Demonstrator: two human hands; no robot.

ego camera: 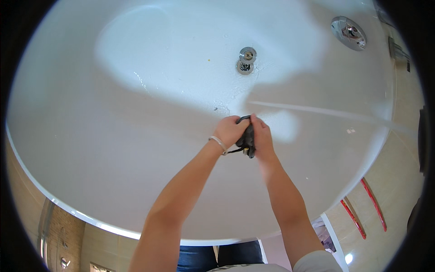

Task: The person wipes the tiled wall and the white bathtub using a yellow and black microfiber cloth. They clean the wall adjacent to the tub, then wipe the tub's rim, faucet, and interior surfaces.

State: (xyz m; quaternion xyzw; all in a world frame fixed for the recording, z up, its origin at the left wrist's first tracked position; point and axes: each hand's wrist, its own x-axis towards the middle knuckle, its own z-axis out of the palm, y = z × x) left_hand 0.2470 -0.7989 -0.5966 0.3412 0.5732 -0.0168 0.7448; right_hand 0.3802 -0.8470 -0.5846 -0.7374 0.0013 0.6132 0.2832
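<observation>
Both hands are close together over the floor of a white bathtub (153, 176). My left hand (231, 130), with a light bracelet at the wrist, grips a bunched dark cloth item (247, 136) by its upper part. On the other side of the same item, my right hand (262, 134) holds it between thumb and fingers. A thin dark cord and a small yellowish piece hang from its lower end. What exactly the item is cannot be told. A stream of water (316, 109) comes from the right towards the spot just beyond the hands.
Beyond the hands lie a chrome drain (245, 68) and a round metal plug (248, 55). A chrome overflow fitting (349, 33) sits on the tub's far right wall. Two red strips (373, 204) (353, 219) lie on the tiles outside the rim. Wet patches show near the drain.
</observation>
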